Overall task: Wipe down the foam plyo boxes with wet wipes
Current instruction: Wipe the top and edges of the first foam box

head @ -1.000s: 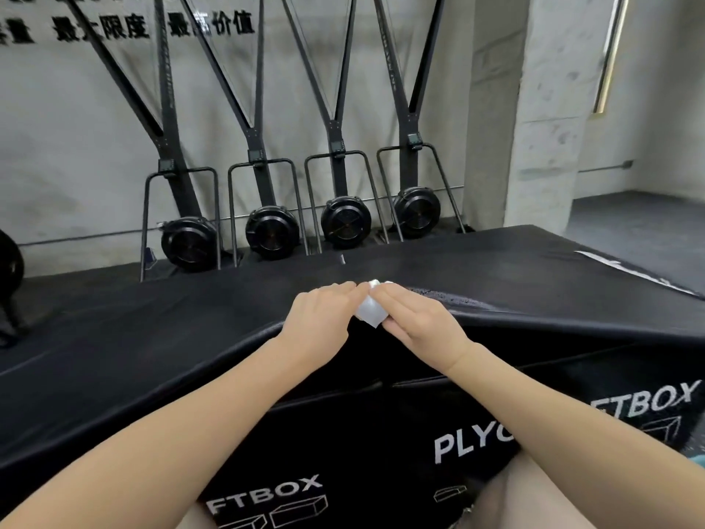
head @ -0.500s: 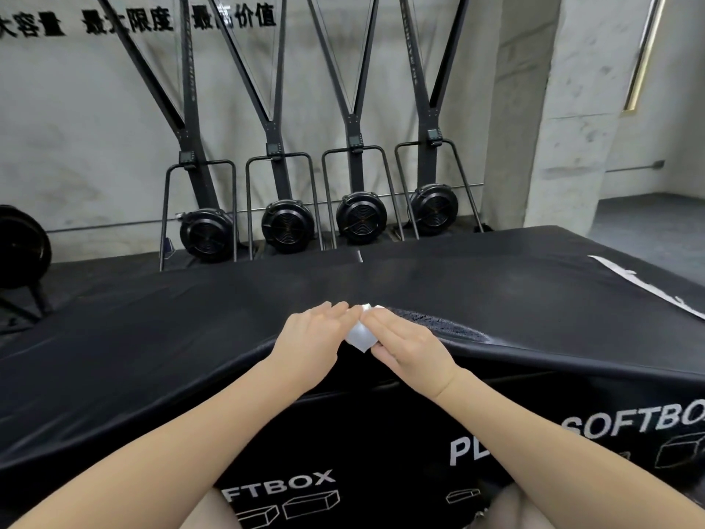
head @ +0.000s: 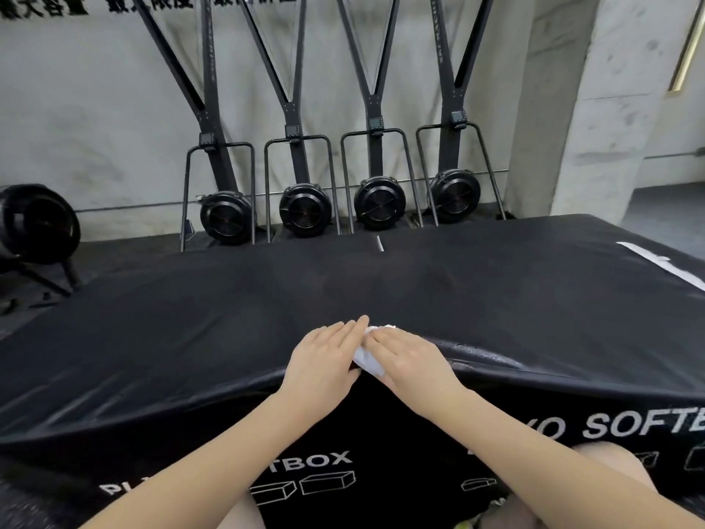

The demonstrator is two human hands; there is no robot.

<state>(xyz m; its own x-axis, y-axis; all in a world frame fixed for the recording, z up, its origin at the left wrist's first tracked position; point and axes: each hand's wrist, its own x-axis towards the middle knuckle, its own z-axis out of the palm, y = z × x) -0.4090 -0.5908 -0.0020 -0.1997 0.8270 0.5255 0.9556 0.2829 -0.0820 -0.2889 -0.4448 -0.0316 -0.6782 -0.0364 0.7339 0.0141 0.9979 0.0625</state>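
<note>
Left hand lies flat, fingers straight, pressing on the white crumpled wet wipe. Right hand pinches the wipe, fingers over it and thumb apparently under. The wipe sits at the near edge of the black vinyl-covered foam plyo box. We'd open the wipe out flat first, then press evenly and run long overlapping strokes across the top.

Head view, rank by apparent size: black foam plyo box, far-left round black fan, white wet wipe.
1. black foam plyo box
2. far-left round black fan, farther away
3. white wet wipe, mostly hidden by the left hand and right hand
</note>
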